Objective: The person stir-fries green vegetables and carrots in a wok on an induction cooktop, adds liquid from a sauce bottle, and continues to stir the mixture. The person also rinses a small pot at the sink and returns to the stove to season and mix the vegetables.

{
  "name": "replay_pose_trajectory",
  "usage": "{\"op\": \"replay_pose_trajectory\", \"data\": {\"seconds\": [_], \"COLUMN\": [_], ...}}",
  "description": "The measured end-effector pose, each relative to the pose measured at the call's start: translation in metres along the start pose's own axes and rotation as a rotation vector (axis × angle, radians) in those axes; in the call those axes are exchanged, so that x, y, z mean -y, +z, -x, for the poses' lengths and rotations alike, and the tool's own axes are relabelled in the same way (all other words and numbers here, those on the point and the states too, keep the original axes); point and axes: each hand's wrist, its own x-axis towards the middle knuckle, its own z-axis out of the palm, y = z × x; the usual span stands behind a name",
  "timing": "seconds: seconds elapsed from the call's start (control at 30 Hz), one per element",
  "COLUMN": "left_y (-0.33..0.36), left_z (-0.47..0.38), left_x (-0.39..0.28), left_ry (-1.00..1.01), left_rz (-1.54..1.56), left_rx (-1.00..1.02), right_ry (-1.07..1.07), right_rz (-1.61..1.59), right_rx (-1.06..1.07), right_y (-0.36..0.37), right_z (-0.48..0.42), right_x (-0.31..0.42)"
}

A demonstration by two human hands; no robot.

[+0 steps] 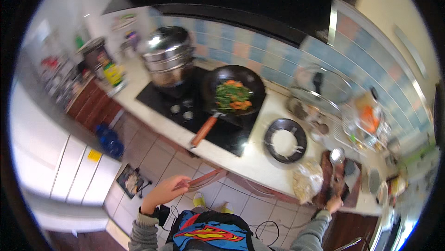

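My left hand (167, 190) hovers over the tiled floor in front of the counter, fingers loosely bent and holding nothing that I can see. At the counter's front right, my right hand (334, 203) closes around the handle end of a metal ladle (336, 155), which lies over a dark wooden cutting board (325, 176). A cleaver (352, 173) with a grey blade also rests on this board; blur hides some detail there. Left of the board sits a clear plastic bag (307, 181) of pale food. A black-rimmed bowl or pan (285, 141) with a white middle stands beyond the bag.
On the black cooktop (229, 136), a wok (255, 77) holds chopped greens and orange pieces, its wooden handle (205, 131) overhanging the front. A steel steamer pot (167, 53) stands left. A glass lid (321, 91) leans on the tiles. Cables (267, 230) lie on the floor.
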Motion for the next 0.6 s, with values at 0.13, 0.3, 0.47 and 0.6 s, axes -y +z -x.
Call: {"op": "replay_pose_trajectory", "data": {"seconds": [0.13,0.3,0.47,0.6], "left_y": [-0.032,-0.095,-0.231,-0.395], "left_z": [0.03,0.06,0.071,0.022], "left_x": [0.009,0.036,0.097,0.201], "left_ry": [-0.041,-0.042,-0.032,0.024], "left_rz": [-0.02,-0.105,-0.172,-0.298], "left_rx": [-0.101,-0.266,-0.446,-0.692], "right_ry": [0.056,0.35,-0.019,-0.188], "right_rz": [0.042,-0.38,-1.008,-1.14], "right_rx": [0.059,-0.194,-0.551,-0.503], "right_y": [0.0,-0.115,-0.292,-0.419], "right_z": [-0.007,0.049,0.195,0.314], "right_x": [-0.005,0.019,0.112,0.21]}}
